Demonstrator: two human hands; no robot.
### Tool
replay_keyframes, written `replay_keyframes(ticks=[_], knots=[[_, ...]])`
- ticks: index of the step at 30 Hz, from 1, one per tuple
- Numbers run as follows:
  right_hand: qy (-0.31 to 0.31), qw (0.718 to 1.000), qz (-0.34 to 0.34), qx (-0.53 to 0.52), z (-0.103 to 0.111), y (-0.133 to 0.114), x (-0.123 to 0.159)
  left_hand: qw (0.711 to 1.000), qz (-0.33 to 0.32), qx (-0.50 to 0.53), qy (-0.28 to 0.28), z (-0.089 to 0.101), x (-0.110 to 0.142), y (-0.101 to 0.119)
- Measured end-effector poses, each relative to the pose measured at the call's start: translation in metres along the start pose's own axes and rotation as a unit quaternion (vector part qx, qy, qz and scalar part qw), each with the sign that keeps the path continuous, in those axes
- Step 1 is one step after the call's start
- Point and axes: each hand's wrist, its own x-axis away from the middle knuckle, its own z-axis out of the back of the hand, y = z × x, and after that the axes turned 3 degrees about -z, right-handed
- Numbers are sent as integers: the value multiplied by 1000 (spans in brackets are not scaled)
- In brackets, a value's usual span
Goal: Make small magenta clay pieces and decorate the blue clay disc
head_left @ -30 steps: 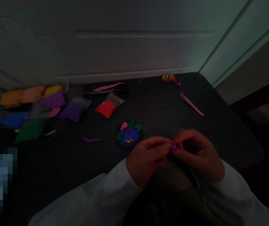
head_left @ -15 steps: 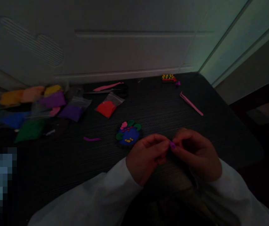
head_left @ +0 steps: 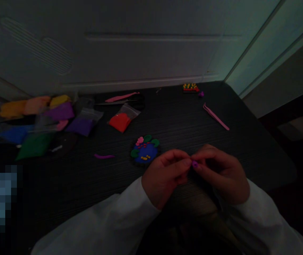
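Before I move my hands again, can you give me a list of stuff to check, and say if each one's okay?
1. Little purple piece held: ok, it's at the fingertips of your right hand.
2. Left hand gripping that piece too: cannot tell; its fingertips are right beside it.
3. Purple strip on the table, not under a hand: ok.
4. Pink tweezers uncovered: ok.
5. Left hand not touching the little pond: cannot tell; they look very close.
6. Bright light: not ok, it's quite dark.
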Motion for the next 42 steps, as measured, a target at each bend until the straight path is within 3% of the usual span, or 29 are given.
replay_keyframes(ticks=[13,30,42], knots=[[4,1000,5,-1,1,-3,0,993,-62,-103,12,4,0,4],[21,999,25,-3,3,1,1,988,-91,-126,5,5,-1,5],[-4,998,8,-55,3,1,-1,965,-153,-213,5,4,-1,3]])
